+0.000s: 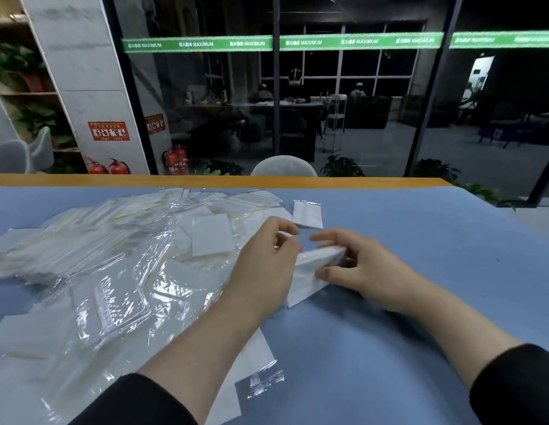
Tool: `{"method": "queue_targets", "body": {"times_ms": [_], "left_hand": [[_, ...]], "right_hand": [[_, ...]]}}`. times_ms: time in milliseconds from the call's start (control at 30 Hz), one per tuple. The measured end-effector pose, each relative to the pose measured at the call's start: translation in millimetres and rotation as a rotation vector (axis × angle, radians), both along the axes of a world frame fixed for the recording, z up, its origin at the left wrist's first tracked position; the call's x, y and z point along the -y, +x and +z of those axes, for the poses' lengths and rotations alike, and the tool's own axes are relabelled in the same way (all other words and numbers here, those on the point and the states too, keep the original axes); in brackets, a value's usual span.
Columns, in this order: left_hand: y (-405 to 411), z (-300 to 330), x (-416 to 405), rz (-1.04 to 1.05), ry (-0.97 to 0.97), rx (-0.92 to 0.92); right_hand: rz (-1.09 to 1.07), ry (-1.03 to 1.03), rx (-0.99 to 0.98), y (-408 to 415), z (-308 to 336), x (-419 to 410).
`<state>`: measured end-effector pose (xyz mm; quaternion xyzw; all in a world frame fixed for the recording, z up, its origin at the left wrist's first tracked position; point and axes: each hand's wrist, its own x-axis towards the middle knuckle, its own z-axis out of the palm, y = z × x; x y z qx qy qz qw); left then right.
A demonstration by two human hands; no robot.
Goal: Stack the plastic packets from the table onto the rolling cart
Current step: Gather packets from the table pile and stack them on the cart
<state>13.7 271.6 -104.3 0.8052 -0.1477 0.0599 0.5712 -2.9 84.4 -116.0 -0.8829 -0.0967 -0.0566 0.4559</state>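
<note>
A big heap of clear plastic packets (107,262) with white inserts covers the left half of the blue table (420,240). Between my hands stands a small bundle of white packets (310,271), on edge on the table. My right hand (356,268) grips the bundle's right side, thumb in front and fingers behind. My left hand (267,265) holds its left side and pinches a thin white packet (287,234) at the fingertips. One lone packet (307,213) lies flat just beyond my hands. No rolling cart is in view.
The table has an orange far edge (205,180). A grey chair back (284,167) stands behind it. Behind that is a dark glass wall. Fire extinguishers (176,161) and a shelf with plants (28,111) stand at the back left.
</note>
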Motion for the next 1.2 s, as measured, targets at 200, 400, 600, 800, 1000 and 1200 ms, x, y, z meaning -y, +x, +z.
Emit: {"method": "queue_targets", "body": {"times_ms": [200,400,600,800,1000,1200], "left_hand": [[1,5,-19,-0.112,0.207,0.019],[11,11,-28,0.074,0.096,0.108],[20,26,-47,0.370,-0.270,0.171],[29,30,-60,0.523,-0.476,0.193],[35,22,-57,0.356,-0.557,-0.051],[22,16,-39,-0.091,-0.627,-0.339]], "right_hand": [[-0.064,0.064,0.166,-2,5,0],[-0.230,0.248,0.254,1,13,-1],[-0.235,-0.424,0.066,51,8,-3],[-0.141,-0.600,-0.041,93,-7,-16],[-0.479,-0.186,0.248,85,6,-14],[-0.375,0.644,0.274,32,46,-17]]}}
